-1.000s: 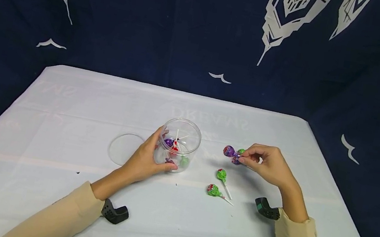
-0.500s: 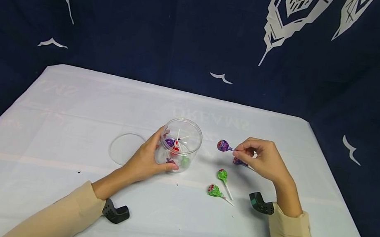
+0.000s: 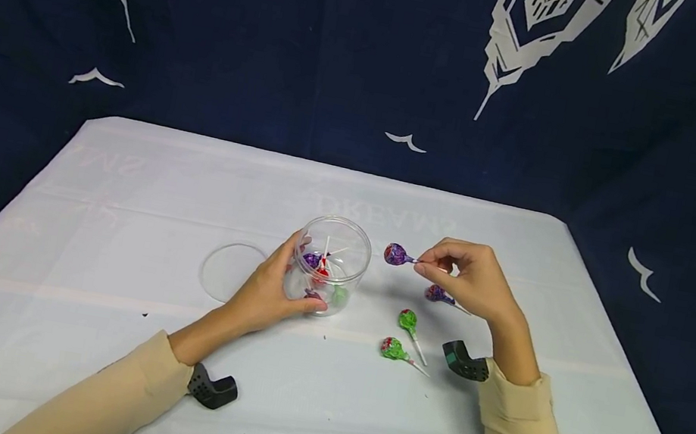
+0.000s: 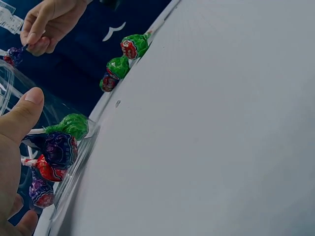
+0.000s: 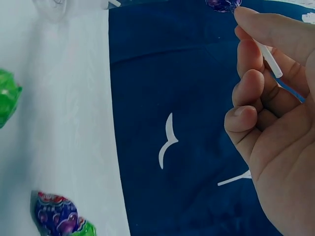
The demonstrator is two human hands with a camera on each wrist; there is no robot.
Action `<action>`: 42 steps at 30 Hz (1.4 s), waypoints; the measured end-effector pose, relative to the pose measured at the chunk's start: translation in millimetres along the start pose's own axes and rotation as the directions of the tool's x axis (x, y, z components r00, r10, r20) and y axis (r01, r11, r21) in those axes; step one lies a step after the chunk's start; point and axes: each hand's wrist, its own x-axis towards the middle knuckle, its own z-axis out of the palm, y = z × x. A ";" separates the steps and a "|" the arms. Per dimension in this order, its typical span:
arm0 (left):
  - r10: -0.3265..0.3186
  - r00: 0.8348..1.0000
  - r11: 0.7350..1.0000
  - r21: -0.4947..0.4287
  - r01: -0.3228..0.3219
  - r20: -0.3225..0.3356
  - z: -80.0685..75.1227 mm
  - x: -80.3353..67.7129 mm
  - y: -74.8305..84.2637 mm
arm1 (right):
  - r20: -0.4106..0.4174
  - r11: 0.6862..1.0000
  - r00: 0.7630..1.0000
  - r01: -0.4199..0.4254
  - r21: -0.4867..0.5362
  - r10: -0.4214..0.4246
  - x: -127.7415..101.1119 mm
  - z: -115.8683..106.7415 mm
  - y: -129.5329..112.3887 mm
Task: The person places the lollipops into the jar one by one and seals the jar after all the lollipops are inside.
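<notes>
Held lollipop [image 3: 395, 254] neared cup [image 3: 328, 280] (cloth [image 3: 303, 401]: flipped "DREAMS").

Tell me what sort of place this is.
Probably an indoor spot set up for recording: a white-covered table, a dark blue printed cloth hanging behind it, and a black device at each of the person's wrists.

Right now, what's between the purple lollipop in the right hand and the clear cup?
Nothing: in the head view, only bare white table shows between the purple lollipop pinched by the right hand and the clear cup.
</notes>
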 end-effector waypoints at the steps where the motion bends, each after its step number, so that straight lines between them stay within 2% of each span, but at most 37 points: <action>1: 0.000 1.000 1.000 -0.002 0.000 0.000 0.0 0.0 0.2 | -0.001 1.000 1.000 0.004 0.002 -0.004 0.8 0.3 -0.5; 14: -0.009 1.000 1.000 0.000 0.009 0.002 -1.0 -0.4 0.3 | -0.005 0.999 1.000 0.014 0.048 -0.014 15.2 8.5 -10.3; 23: 0.006 1.000 1.000 -0.004 -0.006 0.005 -1.1 0.2 0.4 | -0.008 0.996 1.000 0.001 0.089 -0.001 22.1 20.5 20.9; 30: 0.009 1.000 1.000 -0.001 -0.009 0.003 -1.3 -0.1 0.9 | -0.013 0.992 1.000 0.015 0.126 -0.013 28.3 26.0 23.3; 42: 0.046 0.999 0.999 -0.011 -0.046 -0.002 0.2 1.1 -2.5 | -0.013 0.988 1.000 -0.009 0.153 0.011 37.4 35.8 23.8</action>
